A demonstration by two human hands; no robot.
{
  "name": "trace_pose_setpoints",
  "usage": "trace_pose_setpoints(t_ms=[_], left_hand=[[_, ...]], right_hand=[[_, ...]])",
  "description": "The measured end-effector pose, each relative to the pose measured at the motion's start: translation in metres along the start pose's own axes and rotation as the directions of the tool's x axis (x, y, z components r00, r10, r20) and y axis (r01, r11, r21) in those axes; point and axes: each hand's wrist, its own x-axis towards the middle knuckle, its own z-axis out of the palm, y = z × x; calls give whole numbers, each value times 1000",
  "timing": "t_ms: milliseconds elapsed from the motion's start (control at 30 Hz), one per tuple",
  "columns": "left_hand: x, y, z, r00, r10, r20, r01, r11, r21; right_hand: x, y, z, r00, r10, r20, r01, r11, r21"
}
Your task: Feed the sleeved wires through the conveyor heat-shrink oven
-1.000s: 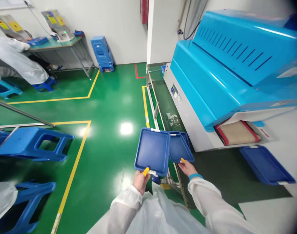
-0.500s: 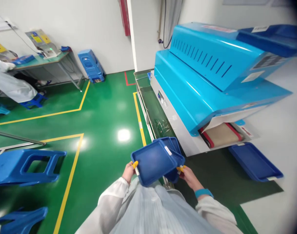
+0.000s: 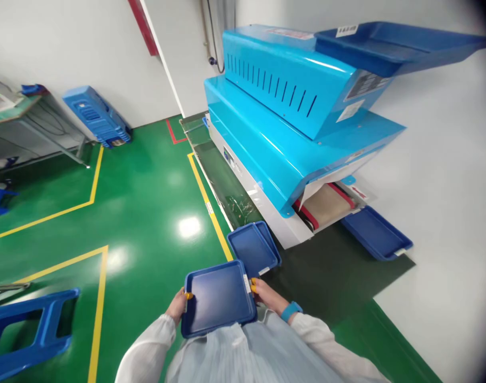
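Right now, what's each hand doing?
Left hand: closed, gripping the left edge of the shallow blue plastic tray.
Right hand: closed, gripping the tray's right edge.

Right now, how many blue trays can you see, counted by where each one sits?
Held tray between left hand and right hand: 1
Overlapping trays just past the hands: 2
Tray on top of the blue machine: 1
Tray beside the belt outlet: 1
Total: 5
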Motion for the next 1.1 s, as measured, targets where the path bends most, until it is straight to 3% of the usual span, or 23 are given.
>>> trace_pose_setpoints(t_ms=[100, 333, 467, 600, 733, 867, 1100], left_hand=[[10, -10, -3, 1000, -22, 14, 22, 1000, -13], [27, -14, 4, 994, 73, -78, -78, 995, -62], [27, -8, 12, 985, 121, -120, -136, 983, -122], [24, -4, 23, 980, 148, -136, -171, 970, -175], [17, 1, 32, 982, 173, -73, -187, 938, -291], [12, 3, 36, 989, 133, 57, -97, 899, -428], [8, 7, 39, 992, 123, 38, -94, 893, -441]], right_hand=[[7, 2, 1, 1000, 5, -9, -5, 1000, 19], [17, -10, 6, 977, 14, -213, -15, 1000, -3], [22, -17, 5, 966, -70, -249, 45, 994, -103], [27, -23, -3, 929, -239, -281, 163, 949, -271], [28, -35, -9, 902, -289, -322, 192, 934, -302], [25, -42, -10, 892, -268, -364, 170, 945, -281], [25, -26, -16, 921, -178, -346, 153, 983, -100]])
